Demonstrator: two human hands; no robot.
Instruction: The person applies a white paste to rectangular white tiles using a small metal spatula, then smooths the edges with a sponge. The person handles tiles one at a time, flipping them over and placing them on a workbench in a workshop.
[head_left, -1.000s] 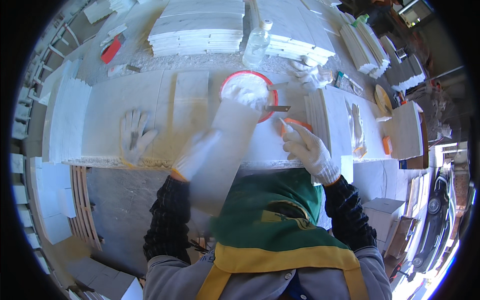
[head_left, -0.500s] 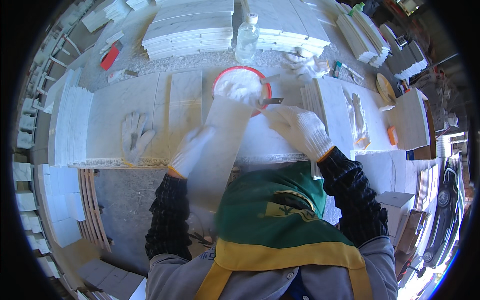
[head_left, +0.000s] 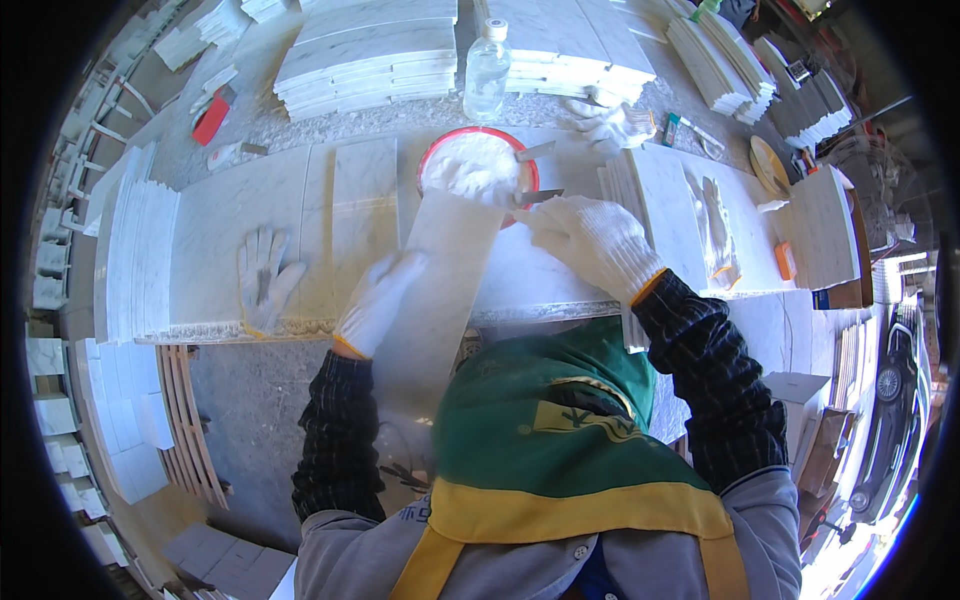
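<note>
My left hand, in a white knit glove, is closed on the left edge of a long pale marble tile. The tile slants from the bowl toward my lap, over the table's front edge. A red-rimmed bowl of white powder or paste stands past the tile's far end. My right hand, gloved too, has its fingers pinched together beside the tile's far right corner; what they hold is hidden. Just beyond those fingers, a dark flat blade juts over the bowl's rim. Another blade rests higher on that rim.
An empty glove lies left of my left hand, another glove to the right. Behind the bowl stand a clear bottle and stacked marble tiles. More tiles stand at the table's left end. An orange block sits far right.
The view has shifted slightly. Both hands keep nearly the same places by the tile; my right fingers have moved a little closer to the dark blade at the bowl's rim.
</note>
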